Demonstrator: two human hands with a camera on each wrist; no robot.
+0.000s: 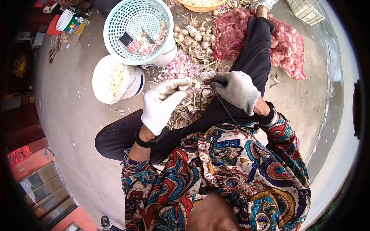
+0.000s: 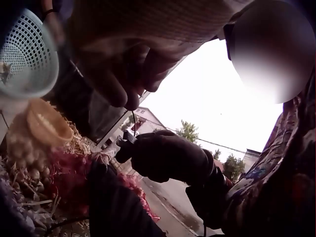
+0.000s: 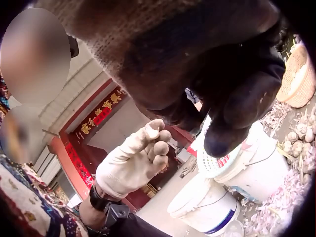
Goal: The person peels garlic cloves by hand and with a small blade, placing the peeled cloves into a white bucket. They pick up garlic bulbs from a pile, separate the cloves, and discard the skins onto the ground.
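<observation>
My white-gloved left hand [image 1: 162,102] pinches a small pale garlic clove [image 3: 154,133] between thumb and fingertips. To its right, my right hand [image 1: 237,90], in a glove with dark palm and fingers, grips a small dark tool [image 2: 129,137] whose tip points toward the left hand; its exact kind is not clear. Both hands are over my lap, a short gap between them. Beneath them lie garlic stalks and skins [image 1: 187,111]. Whole garlic bulbs [image 1: 194,38] are heaped just beyond, beside pinkish peelings [image 1: 179,67].
A white bucket [image 1: 133,86] of peeled cloves stands at the left. Behind it, a light-blue basket [image 1: 111,42] holding a phone [image 1: 129,42] sits on another bucket. A red mesh sack [image 1: 291,50] of garlic lies under my right leg. At the top is a yellow basket [image 1: 202,7].
</observation>
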